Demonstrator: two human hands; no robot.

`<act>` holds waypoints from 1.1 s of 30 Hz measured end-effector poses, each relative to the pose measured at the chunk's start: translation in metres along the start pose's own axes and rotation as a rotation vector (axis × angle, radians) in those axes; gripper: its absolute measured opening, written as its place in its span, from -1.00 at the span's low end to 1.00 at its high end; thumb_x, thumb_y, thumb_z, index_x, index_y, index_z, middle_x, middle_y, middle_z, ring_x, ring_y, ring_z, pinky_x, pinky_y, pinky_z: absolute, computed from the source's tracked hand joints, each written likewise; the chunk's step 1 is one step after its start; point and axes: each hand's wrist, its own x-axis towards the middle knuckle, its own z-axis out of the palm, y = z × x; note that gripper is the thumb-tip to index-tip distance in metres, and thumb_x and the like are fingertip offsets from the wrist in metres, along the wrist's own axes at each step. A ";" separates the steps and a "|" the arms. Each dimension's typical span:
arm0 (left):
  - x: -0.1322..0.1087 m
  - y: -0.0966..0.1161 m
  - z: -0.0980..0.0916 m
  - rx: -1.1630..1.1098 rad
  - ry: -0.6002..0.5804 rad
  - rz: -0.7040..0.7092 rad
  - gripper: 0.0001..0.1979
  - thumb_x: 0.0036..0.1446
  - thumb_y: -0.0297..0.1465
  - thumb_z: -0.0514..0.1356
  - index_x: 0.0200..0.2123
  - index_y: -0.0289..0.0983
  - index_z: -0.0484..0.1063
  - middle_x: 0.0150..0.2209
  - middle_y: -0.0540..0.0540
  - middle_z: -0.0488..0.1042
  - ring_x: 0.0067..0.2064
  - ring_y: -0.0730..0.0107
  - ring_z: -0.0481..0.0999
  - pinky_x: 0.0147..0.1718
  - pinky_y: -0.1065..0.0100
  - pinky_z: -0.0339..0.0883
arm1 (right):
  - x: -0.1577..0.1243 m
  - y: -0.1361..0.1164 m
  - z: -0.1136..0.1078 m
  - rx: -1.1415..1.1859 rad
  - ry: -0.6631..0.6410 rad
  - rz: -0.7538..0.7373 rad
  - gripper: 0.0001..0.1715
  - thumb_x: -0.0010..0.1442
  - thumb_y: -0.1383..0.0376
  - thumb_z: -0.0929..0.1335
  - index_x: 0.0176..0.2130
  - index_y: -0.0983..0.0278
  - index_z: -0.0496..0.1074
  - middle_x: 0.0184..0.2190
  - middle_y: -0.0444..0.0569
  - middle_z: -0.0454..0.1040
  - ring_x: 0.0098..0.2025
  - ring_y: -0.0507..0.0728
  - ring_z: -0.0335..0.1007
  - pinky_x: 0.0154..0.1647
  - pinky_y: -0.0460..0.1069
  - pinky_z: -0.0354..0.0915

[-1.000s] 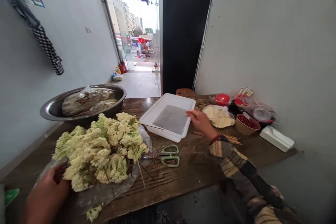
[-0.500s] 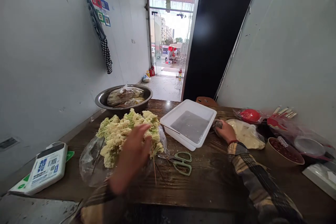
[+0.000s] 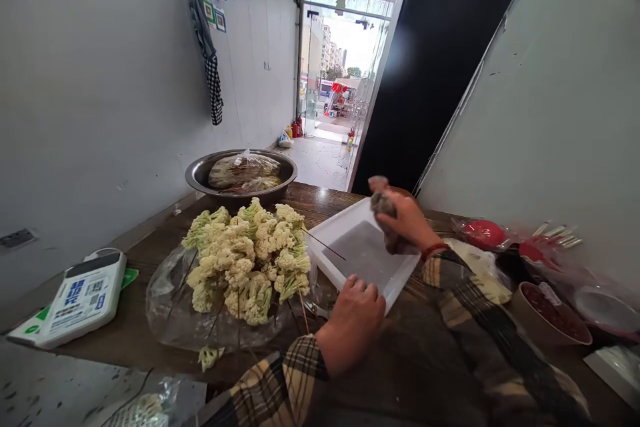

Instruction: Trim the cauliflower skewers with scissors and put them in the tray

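The white plastic tray [image 3: 330, 219], with a greyish inner floor, lies on the table in front of me. My left hand [image 3: 356, 317] is closed at its near edge, fingers curled over the rim. Above the tray's right side, my right hand [image 3: 407, 217] grips a crumpled grey-brown rag [image 3: 384, 205], slightly blurred. Left of the tray, a heap of skewered cauliflower florets [image 3: 250, 260] rests on a clear plastic bag [image 3: 165, 287]. One thin stick [image 3: 325, 243] sticks out over the tray. Scissors [image 3: 316, 310] lie mostly hidden behind my left hand.
A metal basin [image 3: 193, 177] with bagged skewers stands at the back left. The white payment device [image 3: 83, 297] is at far left, and a loose floret [image 3: 210, 357] lies near the front edge. At right are a bowl of red sauce [image 3: 553, 313] and red bagged items [image 3: 485, 233].
My right hand has lifted the rag from the table to over the tray. My left hand has moved from the cauliflower to the tray's near edge. The view has shifted slightly.
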 end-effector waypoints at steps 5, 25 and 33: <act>-0.018 -0.005 0.008 0.043 0.051 0.052 -0.84 0.29 -0.41 0.02 -0.28 -0.28 0.37 -0.27 -0.12 0.46 -0.17 0.17 0.44 0.00 0.07 0.20 | 0.006 0.023 0.057 -0.141 -0.505 0.105 -0.58 0.12 0.16 0.46 -0.05 0.28 0.46 -0.07 0.04 0.49 -0.07 0.20 0.44 -0.03 0.14 0.37; -0.017 -0.009 0.010 0.016 0.045 0.084 -0.83 0.29 -0.42 -0.01 -0.30 -0.27 0.35 -0.34 -0.10 0.43 -0.22 0.19 0.36 -0.19 0.14 0.16 | -0.023 -0.074 0.099 0.128 -0.879 -0.531 -0.47 0.03 0.41 0.43 0.04 0.29 0.43 0.04 0.03 0.46 0.05 0.14 0.38 0.10 -0.01 0.24; -0.015 -0.009 0.002 0.047 -0.014 0.053 -0.86 0.29 -0.45 0.00 -0.29 -0.28 0.33 -0.32 -0.14 0.42 -0.21 0.16 0.38 -0.23 0.16 0.18 | 0.016 -0.012 0.084 -0.167 -0.743 -0.200 -0.61 0.28 0.18 0.34 0.06 0.28 0.37 0.05 0.05 0.40 -0.02 0.17 0.40 -0.03 0.17 0.38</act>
